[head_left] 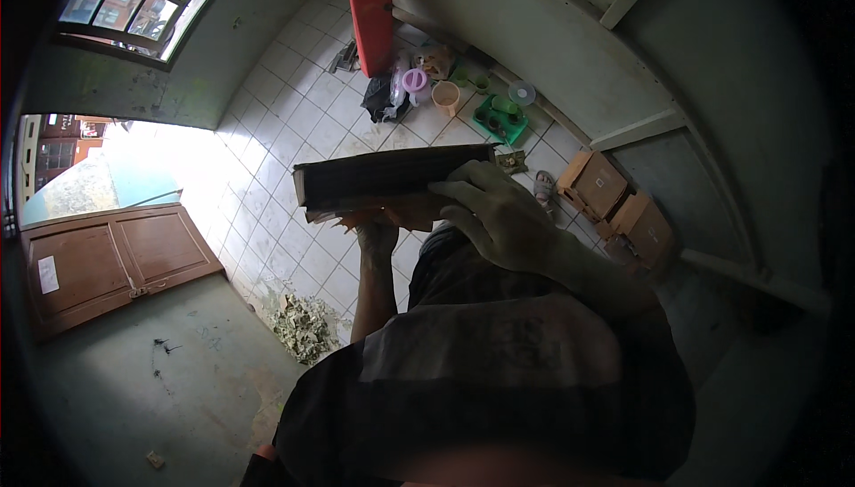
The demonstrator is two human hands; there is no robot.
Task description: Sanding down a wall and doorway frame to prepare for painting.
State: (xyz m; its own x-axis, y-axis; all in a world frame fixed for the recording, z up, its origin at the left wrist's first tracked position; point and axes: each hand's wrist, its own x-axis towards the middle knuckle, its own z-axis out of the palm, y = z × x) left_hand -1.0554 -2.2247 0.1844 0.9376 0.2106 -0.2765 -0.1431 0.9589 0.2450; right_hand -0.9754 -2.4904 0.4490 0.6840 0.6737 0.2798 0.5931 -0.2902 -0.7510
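Note:
I have a long, shallow, dark-faced box point(374, 182) with worn, ragged brown edges in front of my torso. My left hand point(378, 235) supports it from below near its middle; those fingers are mostly hidden under it. Torn orange-brown pieces point(365, 217) stick out along the near edge, above that hand. My right hand point(512, 215) lies over the right end, back of the hand up. One of its long fingers reaches onto the dark face and the thumb side sits by the near edge, seemingly gripping it. The inside of the box is too dark to make out.
Purple and peach plastic containers point(446, 97), a black bag point(383, 98) and a green tray point(500, 122) stand on the tiled floor ahead. Brown cardboard boxes point(592, 186) sit by the right wall. Dry leafy scraps point(305, 327) lie at left, near a brown cabinet door point(165, 251).

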